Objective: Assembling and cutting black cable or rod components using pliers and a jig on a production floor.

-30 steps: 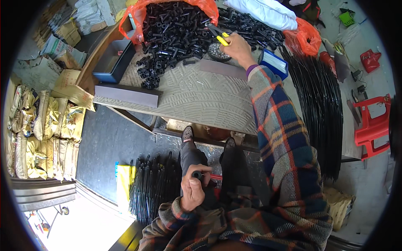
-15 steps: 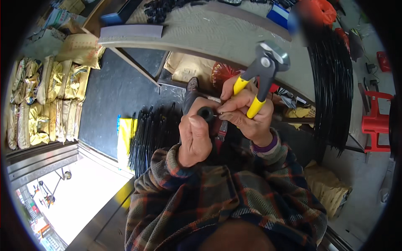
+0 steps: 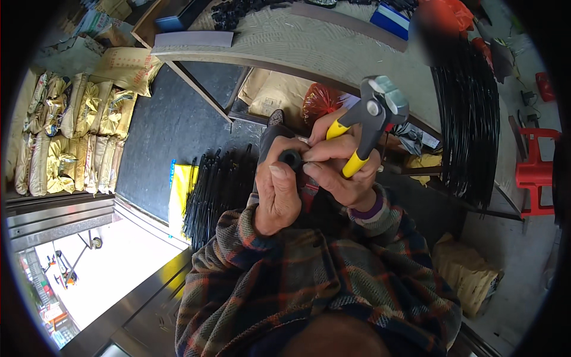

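Observation:
My left hand [image 3: 278, 193] grips a short black round piece [image 3: 290, 159] with a dark hole in its end, thumb on the near side and finger on the far side. My right hand [image 3: 345, 169] holds end-cutting pincers [image 3: 373, 107] by their yellow handles, with the dark jaws pointing up and away. Thumb and forefinger of that hand pinch together right against the black piece's right side. Whatever is between those fingertips is hidden.
A workbench [image 3: 285, 44] crosses ahead, with a bundle of long black strips [image 3: 467, 119] hanging over its right part. Another black bundle [image 3: 217, 193] stands left of my arm. Stacked sacks [image 3: 71, 137] line the left; a red stool [image 3: 535, 172] stands right.
My right hand with the pincers has moved slightly left and down, its fingertips closer to the black piece. The thin pin-like bit seen between them earlier no longer shows.

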The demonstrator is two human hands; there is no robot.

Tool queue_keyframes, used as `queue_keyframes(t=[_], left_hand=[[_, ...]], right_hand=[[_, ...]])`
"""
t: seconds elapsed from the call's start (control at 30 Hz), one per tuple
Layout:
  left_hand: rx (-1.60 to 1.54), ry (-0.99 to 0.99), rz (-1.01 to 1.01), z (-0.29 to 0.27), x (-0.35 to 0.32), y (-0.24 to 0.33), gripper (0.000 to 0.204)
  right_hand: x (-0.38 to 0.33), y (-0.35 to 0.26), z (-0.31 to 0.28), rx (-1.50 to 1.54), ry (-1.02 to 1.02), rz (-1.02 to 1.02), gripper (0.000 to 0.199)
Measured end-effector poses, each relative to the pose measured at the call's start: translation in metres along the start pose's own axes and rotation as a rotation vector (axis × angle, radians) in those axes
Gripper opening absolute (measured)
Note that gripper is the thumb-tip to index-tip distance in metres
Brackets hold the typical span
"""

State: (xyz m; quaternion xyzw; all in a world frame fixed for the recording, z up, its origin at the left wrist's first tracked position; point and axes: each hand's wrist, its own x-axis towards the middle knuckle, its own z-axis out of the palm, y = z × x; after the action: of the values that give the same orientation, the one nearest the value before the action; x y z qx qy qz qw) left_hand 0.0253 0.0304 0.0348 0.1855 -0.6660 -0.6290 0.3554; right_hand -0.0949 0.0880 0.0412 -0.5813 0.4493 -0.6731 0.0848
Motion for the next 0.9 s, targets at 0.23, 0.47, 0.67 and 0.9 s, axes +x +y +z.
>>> queue_keyframes(t=[0.23,0.47,0.67,0.9], left_hand=[[-0.038,0.042,0.013,-0.002,0.0,-0.004,0.064],[-0.033,0.052,0.001,-0.009,0.002,-0.006,0.064],[0.079,0.1,0.19,-0.014,0.008,-0.022,0.055],[-0.083,0.127,0.028,-0.025,0.009,-0.042,0.057]], right_hand=[[0.001,0.009,0.006,-0.033,0.003,-0.06,0.018],[0.003,0.011,0.014,0.021,0.073,-0.006,0.018],[-0.001,0.022,0.018,0.175,0.026,0.149,0.013],[0.007,0.013,0.014,-0.28,-0.075,0.173,0.016]])
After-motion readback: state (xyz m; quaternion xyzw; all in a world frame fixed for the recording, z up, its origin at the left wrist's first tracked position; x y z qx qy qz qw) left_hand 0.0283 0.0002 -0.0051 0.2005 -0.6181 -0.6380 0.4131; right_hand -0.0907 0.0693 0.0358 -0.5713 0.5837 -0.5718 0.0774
